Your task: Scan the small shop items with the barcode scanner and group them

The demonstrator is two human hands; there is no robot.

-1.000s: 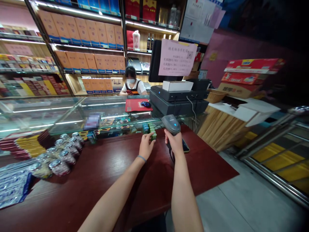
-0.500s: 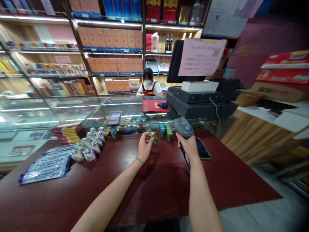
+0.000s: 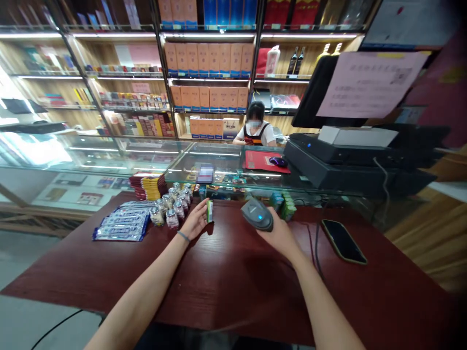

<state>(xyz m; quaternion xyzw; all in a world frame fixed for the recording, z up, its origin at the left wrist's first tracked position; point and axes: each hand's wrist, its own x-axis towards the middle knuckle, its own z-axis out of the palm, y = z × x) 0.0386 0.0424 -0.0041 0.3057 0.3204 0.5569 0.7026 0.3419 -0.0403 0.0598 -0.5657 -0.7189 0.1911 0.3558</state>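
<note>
My left hand (image 3: 196,222) holds a small green-and-white pack (image 3: 210,212) upright at its fingertips, just above the dark red table (image 3: 219,277). Wrapped round the handle of a grey barcode scanner (image 3: 257,215), my right hand (image 3: 280,234) keeps the scanner's head pointing left, toward the pack. A blue light glows on top of the scanner. Behind my right hand stand several small green packs (image 3: 288,208) and blue packs (image 3: 276,200). Left of my left hand are rows of small lidded jars (image 3: 172,218).
Blue-and-silver packets (image 3: 122,222) and stacked red and yellow packs (image 3: 149,187) lie at the left. A phone (image 3: 343,241) and a scanner cable (image 3: 316,243) are at the right. Behind are a glass counter (image 3: 226,160), a monitor (image 3: 314,92) and a seated person (image 3: 255,129).
My view has swung left. My left hand has moved left with the green pack, turning it upright. The scanner has also come left, away from the phone, and its head now points toward the pack.
</note>
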